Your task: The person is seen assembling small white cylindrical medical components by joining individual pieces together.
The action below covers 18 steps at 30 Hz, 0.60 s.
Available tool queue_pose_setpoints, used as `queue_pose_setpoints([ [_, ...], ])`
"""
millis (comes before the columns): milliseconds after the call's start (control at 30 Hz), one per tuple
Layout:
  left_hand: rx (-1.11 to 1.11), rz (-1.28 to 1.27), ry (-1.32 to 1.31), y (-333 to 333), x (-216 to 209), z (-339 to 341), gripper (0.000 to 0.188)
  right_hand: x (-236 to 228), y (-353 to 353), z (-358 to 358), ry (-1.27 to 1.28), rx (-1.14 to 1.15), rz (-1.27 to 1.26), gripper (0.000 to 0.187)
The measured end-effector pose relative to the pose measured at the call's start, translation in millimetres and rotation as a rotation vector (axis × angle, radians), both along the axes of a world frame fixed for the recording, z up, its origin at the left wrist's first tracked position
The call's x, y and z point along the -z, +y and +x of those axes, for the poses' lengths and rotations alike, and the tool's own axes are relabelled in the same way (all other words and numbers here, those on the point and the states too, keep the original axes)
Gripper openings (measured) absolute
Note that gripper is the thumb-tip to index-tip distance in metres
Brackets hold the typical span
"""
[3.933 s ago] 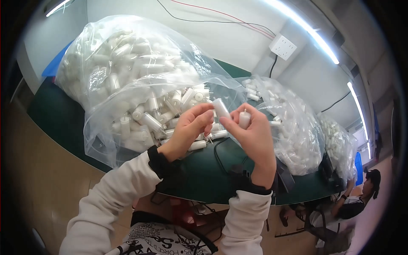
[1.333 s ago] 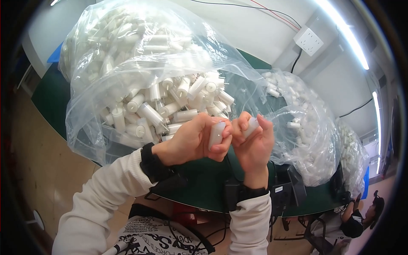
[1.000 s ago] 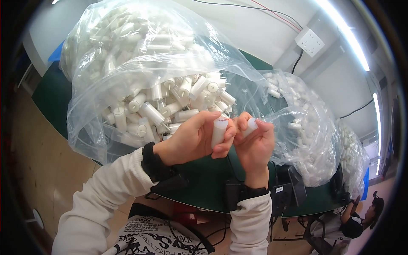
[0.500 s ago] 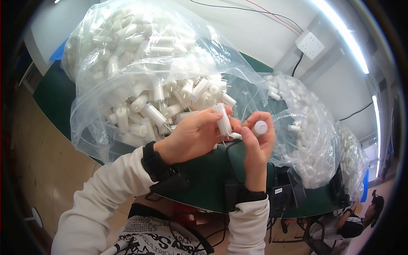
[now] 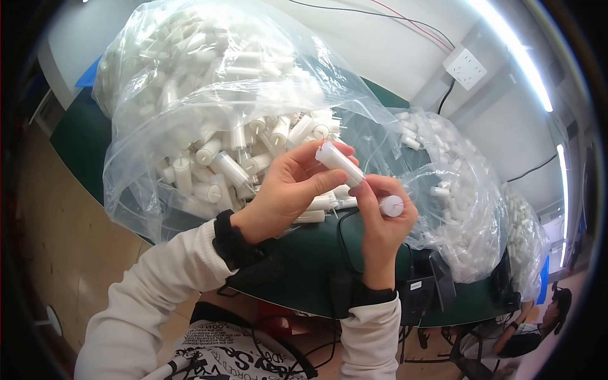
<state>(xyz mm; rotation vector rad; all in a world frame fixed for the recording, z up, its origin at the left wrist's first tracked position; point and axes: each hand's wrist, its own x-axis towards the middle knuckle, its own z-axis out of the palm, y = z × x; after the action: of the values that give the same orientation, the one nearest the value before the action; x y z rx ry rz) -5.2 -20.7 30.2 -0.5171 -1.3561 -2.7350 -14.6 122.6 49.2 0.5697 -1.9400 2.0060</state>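
Observation:
In front of the large bag, my left hand is closed on a white plastic cylinder, thumb along its side. The cylinder lies tilted, its upper end toward the bag. My right thumb and forefinger touch its lower end. A second white cylinder is tucked in the curled fingers of my right hand, with its round end showing and a thin reddish line on it. Several like cylinders with thin metal pins spill from the open mouth of the clear plastic bag.
Two more clear bags of white cylinders stand to the right on the dark green table. A black cable and dark devices lie near its front edge. A white power socket is on the wall. Another person sits at far right.
The cylinder in my left hand has tipped over, its lower end swinging right to my right fingertips. My right hand has moved slightly down, still holding the second cylinder.

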Motion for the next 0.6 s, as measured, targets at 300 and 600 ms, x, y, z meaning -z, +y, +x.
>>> queue_pose_setpoints([
  [300, 0.002, 0.071, -0.050, 3.0, -6.6, 1.3, 0.035, -0.4, 6.0, -4.0, -0.142, -0.230, -0.157, 0.013],
  [600, -0.213, -0.056, 0.083, 3.2, -10.6, 4.6, 0.040, 5.6, 7.4, -7.1, -0.238, -0.302, -0.134, 0.004],
])
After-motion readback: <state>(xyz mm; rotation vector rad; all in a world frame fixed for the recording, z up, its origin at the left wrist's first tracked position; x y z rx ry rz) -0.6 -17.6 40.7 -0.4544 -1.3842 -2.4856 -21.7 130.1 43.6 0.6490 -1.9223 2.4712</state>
